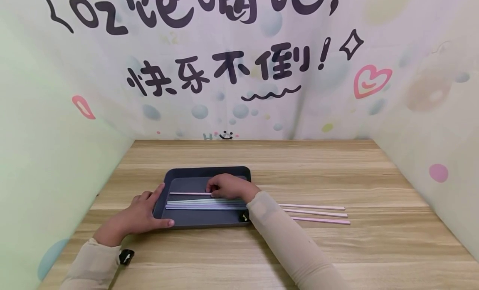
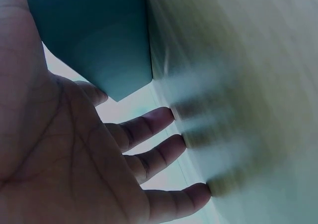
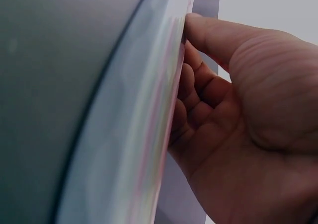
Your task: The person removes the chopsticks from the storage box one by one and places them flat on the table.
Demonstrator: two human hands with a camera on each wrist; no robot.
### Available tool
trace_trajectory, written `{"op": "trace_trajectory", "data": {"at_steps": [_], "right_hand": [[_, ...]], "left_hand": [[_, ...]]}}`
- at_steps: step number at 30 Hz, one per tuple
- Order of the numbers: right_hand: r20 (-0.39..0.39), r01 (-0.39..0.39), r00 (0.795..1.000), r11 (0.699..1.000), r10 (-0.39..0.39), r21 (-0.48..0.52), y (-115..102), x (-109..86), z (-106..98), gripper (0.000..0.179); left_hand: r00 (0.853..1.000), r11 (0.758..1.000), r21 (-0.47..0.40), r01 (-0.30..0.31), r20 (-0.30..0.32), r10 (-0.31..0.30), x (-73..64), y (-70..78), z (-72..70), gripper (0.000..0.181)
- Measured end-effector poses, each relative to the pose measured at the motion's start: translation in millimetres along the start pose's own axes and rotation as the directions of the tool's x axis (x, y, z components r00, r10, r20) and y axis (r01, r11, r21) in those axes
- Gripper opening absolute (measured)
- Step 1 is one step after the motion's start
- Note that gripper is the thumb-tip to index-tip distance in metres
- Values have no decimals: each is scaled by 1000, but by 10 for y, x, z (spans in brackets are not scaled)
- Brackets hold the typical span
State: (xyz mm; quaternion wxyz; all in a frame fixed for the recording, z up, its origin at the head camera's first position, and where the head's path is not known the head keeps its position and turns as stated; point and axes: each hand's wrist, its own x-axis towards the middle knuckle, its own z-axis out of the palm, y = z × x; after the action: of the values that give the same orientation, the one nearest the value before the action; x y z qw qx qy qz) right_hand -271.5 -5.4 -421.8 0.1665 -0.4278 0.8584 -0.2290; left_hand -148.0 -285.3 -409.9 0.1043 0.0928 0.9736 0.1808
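Note:
A dark grey rectangular tray (image 1: 207, 224) lies on the wooden table. My left hand (image 1: 139, 213) rests at its left front corner, fingers straight and spread along the left side, thumb across the front rim. In the left wrist view, the other fingertips (image 2: 198, 196) reach the table beside the tray's outer wall (image 2: 94, 40). Inside the tray, my right hand (image 1: 229, 186) pinches a thin pale pink chopstick (image 1: 188, 193) between thumb and fingers. Several pastel mint and lavender chopsticks (image 1: 202, 204) lie side by side in the tray, nearer me; the right sleeve covers their right ends.
Right of the tray, three pinkish chopsticks (image 1: 323, 220) lie on the table (image 1: 378, 248), partly behind the right forearm (image 1: 292, 244). A printed cloth wall (image 1: 224, 111) stands at the table's back edge, with pale walls on both sides.

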Motion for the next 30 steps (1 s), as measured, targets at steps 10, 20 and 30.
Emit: {"op": "trace_trajectory", "data": {"at_steps": [10, 20, 30], "right_hand": [[10, -10, 1000, 1000, 10, 12, -20, -5, -10, 8], [4, -20, 1000, 1000, 20, 15, -36, -1, -13, 9], [-11, -8, 1000, 1000, 8, 17, -63, -17, -45, 11]], "left_hand": [[1000, 1000, -1, -5, -2, 5, 4, -15, 7, 124], [1000, 1000, 4, -5, -1, 5, -1, -26, -1, 124], [1000, 1000, -7, -9, 2, 9, -23, -3, -21, 123]]}}
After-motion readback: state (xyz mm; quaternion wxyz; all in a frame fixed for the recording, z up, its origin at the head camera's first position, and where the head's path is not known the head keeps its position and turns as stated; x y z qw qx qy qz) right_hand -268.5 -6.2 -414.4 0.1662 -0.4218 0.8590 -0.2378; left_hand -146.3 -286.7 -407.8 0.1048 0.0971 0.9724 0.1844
